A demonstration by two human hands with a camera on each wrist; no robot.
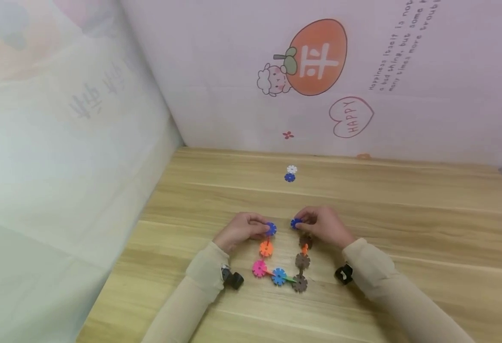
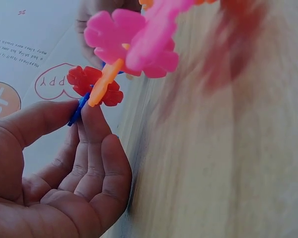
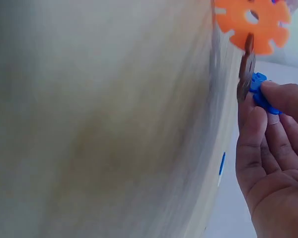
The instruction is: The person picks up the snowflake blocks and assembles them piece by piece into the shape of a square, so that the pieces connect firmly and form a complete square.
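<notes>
Slotted plastic snowflake discs are joined into a U-shaped chain on the table. Pink (image 1: pixel 259 268), light blue (image 1: pixel 278 276) and brown discs (image 1: pixel 300 283) run along its near side. At the left end, my left hand (image 1: pixel 243 229) pinches a blue disc (image 1: pixel 271 228) between thumb and finger; it meets a red disc (image 2: pixel 84 79) in the left wrist view. My right hand (image 1: pixel 327 226) pinches another blue disc (image 1: pixel 295 223) by the right end. In the right wrist view, a brown disc (image 3: pixel 247 72) slotted into an orange disc (image 3: pixel 263 29) partly overlaps that blue one; whether they join is unclear.
A white disc (image 1: pixel 292 169) and a blue disc (image 1: pixel 290 177) lie farther back on the wooden table (image 1: pixel 216 186). A printed cloth (image 1: pixel 234 119) hangs behind the table, and a pale cloth (image 1: pixel 62 190) hangs on the left. Black wrist cameras are strapped to both sleeves.
</notes>
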